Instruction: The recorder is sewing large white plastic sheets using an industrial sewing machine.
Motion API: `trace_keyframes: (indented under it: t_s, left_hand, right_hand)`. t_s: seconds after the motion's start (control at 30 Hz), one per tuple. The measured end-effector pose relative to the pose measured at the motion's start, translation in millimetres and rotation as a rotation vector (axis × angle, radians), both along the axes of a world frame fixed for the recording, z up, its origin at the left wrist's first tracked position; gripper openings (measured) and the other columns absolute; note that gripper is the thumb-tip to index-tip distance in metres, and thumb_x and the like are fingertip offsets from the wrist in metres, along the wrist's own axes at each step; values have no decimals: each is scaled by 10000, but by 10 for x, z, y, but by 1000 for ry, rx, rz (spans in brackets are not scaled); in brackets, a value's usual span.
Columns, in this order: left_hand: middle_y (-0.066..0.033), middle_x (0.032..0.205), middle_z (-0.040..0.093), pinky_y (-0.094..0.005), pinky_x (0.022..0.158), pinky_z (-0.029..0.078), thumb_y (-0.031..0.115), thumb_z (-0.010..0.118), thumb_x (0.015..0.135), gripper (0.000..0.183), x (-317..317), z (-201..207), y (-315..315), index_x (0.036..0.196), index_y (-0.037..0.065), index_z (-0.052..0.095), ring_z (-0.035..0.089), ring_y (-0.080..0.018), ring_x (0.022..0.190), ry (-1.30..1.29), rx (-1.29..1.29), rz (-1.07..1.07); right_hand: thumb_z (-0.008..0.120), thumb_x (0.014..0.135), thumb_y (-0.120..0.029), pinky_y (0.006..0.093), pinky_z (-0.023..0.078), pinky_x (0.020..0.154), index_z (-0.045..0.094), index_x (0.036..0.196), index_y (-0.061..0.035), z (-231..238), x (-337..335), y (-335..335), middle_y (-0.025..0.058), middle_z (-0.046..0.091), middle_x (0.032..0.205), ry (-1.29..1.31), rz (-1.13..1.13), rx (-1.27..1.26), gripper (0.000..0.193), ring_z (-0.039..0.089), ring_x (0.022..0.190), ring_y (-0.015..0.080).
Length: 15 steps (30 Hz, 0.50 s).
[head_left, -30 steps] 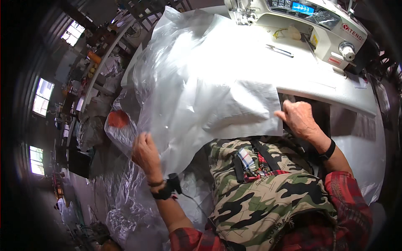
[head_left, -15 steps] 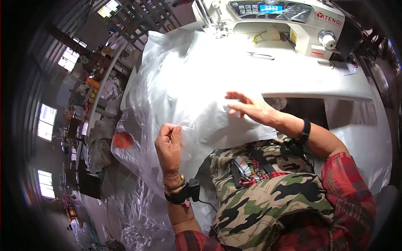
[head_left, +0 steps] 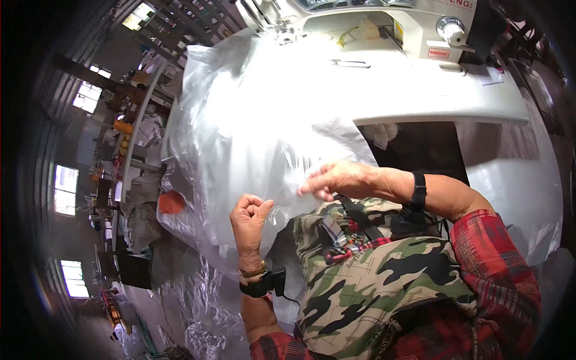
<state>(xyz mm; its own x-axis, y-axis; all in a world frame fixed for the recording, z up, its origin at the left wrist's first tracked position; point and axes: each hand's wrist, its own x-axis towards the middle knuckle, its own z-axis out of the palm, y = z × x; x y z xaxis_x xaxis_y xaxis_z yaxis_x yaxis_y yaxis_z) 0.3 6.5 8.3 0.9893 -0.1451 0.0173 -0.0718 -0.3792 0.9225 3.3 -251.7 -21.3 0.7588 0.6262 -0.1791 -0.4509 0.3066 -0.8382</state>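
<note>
A large translucent plastic sheet (head_left: 210, 162) spreads over the white sewing table and hangs down over its front edge toward my lap. My left hand (head_left: 248, 223) is closed in a pinch at the sheet's near edge, thumb against the curled fingers. Just right of it, my right hand (head_left: 339, 179) has its fingers drawn together on the sheet, where creases run away from the fingertips. The fingertips themselves are partly hidden. Beyond the sheet stands a white sewing machine (head_left: 414, 33), its needle area (head_left: 285, 33) next to the sheet's far end.
Small metal thread snips (head_left: 350, 63) lie on the sewing table (head_left: 420, 102). An orange bundle (head_left: 171, 203) sits by the sheet's left side. More plastic (head_left: 210, 327) gathers at lower left, and another pale sheet (head_left: 504, 174) hangs at right. Cluttered shelving stands farther left.
My right hand has come down and left, toward my left hand, and its spread fingers have closed on the sheet. The sheet's right edge has drawn leftward. The view has shifted too.
</note>
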Motion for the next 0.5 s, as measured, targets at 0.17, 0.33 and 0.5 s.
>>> trace_keyframes:
  t_s: [0.17, 0.33, 0.5]
  left_hand:
    - [-61, 704, 590, -298, 532, 421, 26, 749, 793, 216, -48, 80, -342, 982, 12, 645, 546, -182, 592, -954, 950, -54]
    - [-88, 772, 659, -274, 543, 447, 61, 759, 803, 156, -207, 244, -794, 907, -20, 675, 594, -156, 619, -431, 287, -243]
    - [-16, 627, 616, -230, 535, 431, 81, 702, 873, 130, -67, -34, -1065, 837, -40, 671, 537, -46, 594, 1, 3, -262]
  right_hand:
    - [691, 920, -222, 227, 429, 532, 707, 891, -23, -77, -385, -142, -16, 582, 647, -35, 34, -110, 202, 517, 567, 54]
    - [656, 902, -225, 278, 437, 510, 673, 843, 4, 5, -558, -160, 30, 582, 617, -241, -21, -315, 238, 539, 560, 92]
    - [646, 871, -230, 389, 492, 627, 679, 884, -18, 73, -607, -102, 141, 663, 727, -720, -112, -664, 216, 643, 658, 286]
